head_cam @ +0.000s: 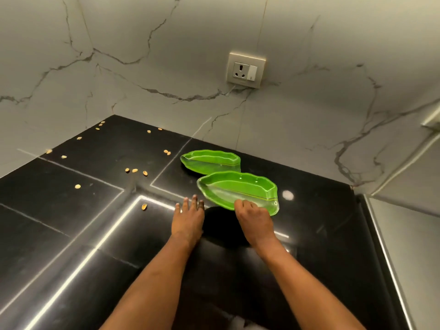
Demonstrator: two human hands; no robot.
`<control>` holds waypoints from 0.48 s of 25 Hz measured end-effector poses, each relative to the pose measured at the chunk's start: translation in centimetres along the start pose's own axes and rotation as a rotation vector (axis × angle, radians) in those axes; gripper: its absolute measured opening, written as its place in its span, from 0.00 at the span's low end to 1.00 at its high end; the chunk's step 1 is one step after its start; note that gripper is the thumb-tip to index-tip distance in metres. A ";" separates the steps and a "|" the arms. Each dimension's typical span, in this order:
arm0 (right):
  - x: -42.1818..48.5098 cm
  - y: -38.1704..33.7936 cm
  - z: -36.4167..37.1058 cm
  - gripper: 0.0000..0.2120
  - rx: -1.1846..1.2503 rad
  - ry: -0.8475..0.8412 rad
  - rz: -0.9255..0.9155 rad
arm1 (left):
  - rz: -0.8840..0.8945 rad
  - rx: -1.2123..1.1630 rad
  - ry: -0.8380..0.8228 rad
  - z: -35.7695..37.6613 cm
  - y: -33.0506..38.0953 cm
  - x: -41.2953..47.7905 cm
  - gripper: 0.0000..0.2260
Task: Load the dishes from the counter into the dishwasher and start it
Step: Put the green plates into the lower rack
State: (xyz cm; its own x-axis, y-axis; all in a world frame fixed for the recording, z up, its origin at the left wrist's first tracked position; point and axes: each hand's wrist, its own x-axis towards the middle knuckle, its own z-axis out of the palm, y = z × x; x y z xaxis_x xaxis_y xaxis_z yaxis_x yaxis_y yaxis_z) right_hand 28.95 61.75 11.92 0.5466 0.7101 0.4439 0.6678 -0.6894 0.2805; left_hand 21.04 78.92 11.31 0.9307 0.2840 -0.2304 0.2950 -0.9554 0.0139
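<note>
Since you're looking down into a counter corner, wall [166, 44] takes most of the view: grey marble, dark veins, wrapping left, back and right. Next, one black glossy counter [71, 234] with bright light strips reflected across it. One grey panel [409, 246] runs along its right edge.

Dishes: two, both green, translucent and leaf-shaped, both on the counter toward the back wall, right of centre. In front sits near dish [238, 186]. Just behind it and slightly left sits far dish [209, 160]. Their edges overlap from this angle, so can't tell if they touch. Reaching far dish means going past near dish, which stands between it and your hands.

Hands: two, on bare arms coming in from the bottom. Your right hand [252, 215] is knuckles-up on the front rim of near dish, fingers curled over the rim, holding it. Your left hand [188, 217] is spread, fingers straight, holding nothing. Its fingertips are just beside the left end of near dish; can't tell if it touches the counter.

One socket [245, 70] with a switch sits on the back wall, above the dishes and well apart from them.

Smallest: shells [135, 170], about fifteen nut shells scattered over the left half of the counter, from the back corner down to one near your left hand. Two lie near the left end of far dish. All sit apart from near dish.
</note>
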 end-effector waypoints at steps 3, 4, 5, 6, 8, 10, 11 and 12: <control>-3.5 -1.0 -3.0 0.08 -0.020 0.029 0.056 | 0.010 -0.068 0.053 1.9 1.1 -5.4 0.38; -4.7 -1.4 -3.9 0.09 -0.019 0.053 0.077 | 0.017 -0.072 0.062 2.5 1.2 -7.0 0.38; -6.2 -2.0 -5.0 0.09 -0.012 0.069 0.094 | 0.025 -0.072 0.073 3.0 1.1 -8.9 0.37; -7.9 -2.7 -6.1 0.09 -0.002 0.075 0.104 | 0.032 -0.069 0.087 3.4 1.1 -10.7 0.37; -11.6 -4.5 -7.9 0.08 0.011 0.091 0.125 | 0.042 -0.048 0.101 4.8 1.0 -14.3 0.37; -15.3 -6.3 -10.1 0.08 0.013 0.081 0.145 | 0.048 -0.035 0.097 6.3 1.3 -18.1 0.37; -17.0 -7.1 -11.1 0.08 0.019 0.085 0.150 | 0.050 -0.034 0.107 7.1 1.6 -19.8 0.37; -18.5 -7.8 -12.1 0.08 0.021 0.092 0.151 | 0.053 -0.034 0.112 7.7 2.0 -21.4 0.37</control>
State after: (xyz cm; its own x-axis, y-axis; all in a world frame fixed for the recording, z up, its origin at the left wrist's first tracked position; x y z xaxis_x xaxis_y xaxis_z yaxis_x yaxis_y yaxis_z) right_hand 7.53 52.30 11.79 0.5936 0.5815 0.5563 0.5923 -0.7837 0.1872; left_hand 0.04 70.32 8.81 0.9630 0.2421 -0.1181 0.2499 -0.9666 0.0568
